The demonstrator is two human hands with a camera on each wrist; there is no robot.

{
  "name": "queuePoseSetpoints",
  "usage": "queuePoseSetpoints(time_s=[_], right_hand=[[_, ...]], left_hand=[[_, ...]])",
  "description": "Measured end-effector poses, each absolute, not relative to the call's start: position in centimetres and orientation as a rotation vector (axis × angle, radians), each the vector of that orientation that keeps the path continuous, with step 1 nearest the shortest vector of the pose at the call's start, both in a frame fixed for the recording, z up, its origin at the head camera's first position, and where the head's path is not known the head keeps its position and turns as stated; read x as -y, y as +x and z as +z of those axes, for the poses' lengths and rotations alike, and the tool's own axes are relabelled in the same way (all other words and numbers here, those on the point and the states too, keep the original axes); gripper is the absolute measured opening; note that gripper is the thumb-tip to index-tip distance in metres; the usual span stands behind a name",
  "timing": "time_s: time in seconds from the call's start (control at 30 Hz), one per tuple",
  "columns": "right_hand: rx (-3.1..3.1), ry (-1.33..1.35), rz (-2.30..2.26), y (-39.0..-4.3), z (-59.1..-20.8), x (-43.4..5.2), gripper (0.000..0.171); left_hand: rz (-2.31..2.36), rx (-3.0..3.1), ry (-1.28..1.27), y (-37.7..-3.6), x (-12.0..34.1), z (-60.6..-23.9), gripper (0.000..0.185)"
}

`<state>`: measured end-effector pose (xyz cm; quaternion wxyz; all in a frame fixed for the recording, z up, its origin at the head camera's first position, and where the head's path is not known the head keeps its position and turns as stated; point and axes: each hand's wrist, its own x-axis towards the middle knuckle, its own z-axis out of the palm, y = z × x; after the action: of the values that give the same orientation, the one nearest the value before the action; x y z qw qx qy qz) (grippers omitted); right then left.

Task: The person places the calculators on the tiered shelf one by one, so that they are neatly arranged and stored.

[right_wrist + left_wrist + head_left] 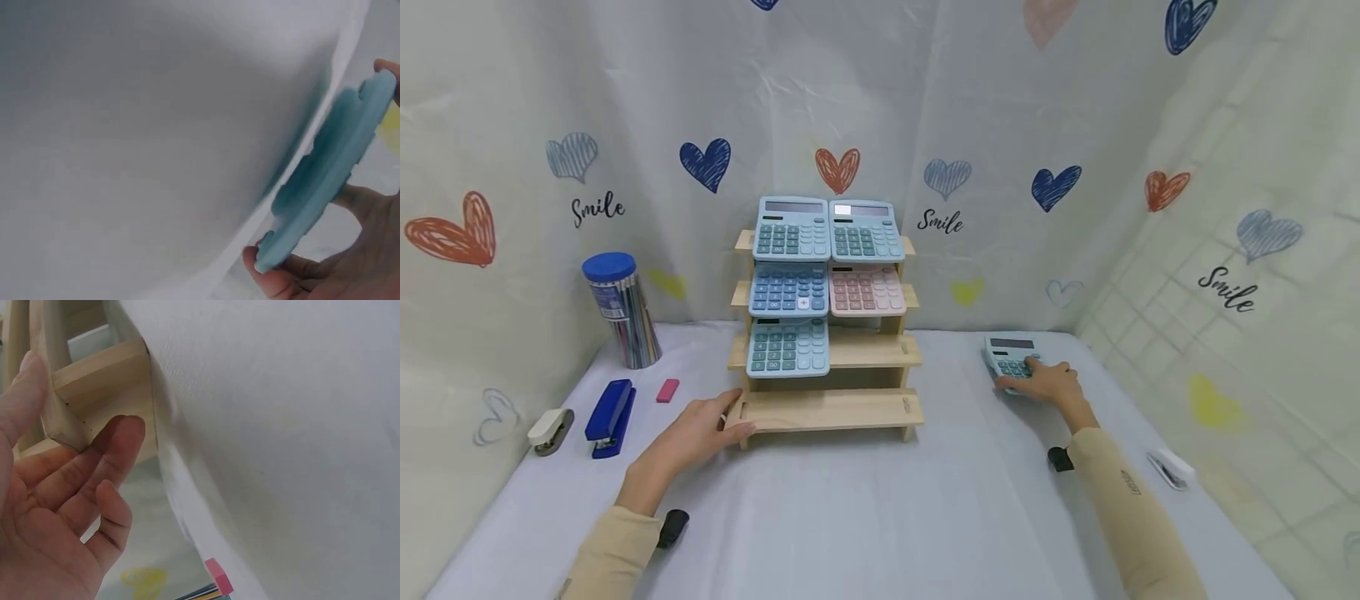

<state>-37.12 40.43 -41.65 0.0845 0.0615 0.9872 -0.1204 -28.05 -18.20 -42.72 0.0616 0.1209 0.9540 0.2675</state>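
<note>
A tiered wooden rack (838,408) stands at the back of the table, and my left hand (696,429) holds the left end of its lowest shelf. In the left wrist view the thumb lies on one side of the wooden shelf end (65,425), with fingers on the other. At the right, my right hand (1047,385) grips a light blue calculator (1009,343) by its edges. The right wrist view shows this calculator (331,169) tilted, its underside just off the white tabletop. On the rack sit several light blue and blue calculators (790,289) and a pink calculator (867,292).
Left of the rack are a blue-lidded tub of pencils (621,308), a blue stapler (610,418), a white and grey stapler (552,431) and a pink eraser (667,390). A small white object (1171,468) lies near the right edge. A heart-printed curtain (880,100) hangs behind.
</note>
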Motion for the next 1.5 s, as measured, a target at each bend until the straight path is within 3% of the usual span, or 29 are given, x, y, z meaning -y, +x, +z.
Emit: queuePoseSetpoints(time_s=[0.53, 0.77, 1.07, 1.37, 1.5], right_hand=[[-3.164, -0.075, -0.473, -27.9, -35.1, -28.1, 0.097], [-3.219, -0.287, -0.439, -25.5, -34.3, -23.0, 0.089], [-3.266, -0.425, -0.273, -26.6, -35.1, -18.0, 0.089], [-3.307, -0.201, -0.054, -30.3, -35.4, -13.5, 0.102], [-3.305, -0.120, 0.055, -31.0, -35.5, -11.8, 0.100]], left_hand=[[0.802, -2.886, 0.366, -28.1, 18.3, -42.6, 0.085], [0.801, -2.882, 0.379, -28.1, 18.3, -42.6, 0.084], [0.804, -2.894, 0.398, -27.9, 18.2, -42.7, 0.083], [0.804, -2.920, 0.419, -27.9, 18.2, -42.6, 0.082], [0.802, -2.929, 0.438, -27.9, 18.3, -42.8, 0.081]])
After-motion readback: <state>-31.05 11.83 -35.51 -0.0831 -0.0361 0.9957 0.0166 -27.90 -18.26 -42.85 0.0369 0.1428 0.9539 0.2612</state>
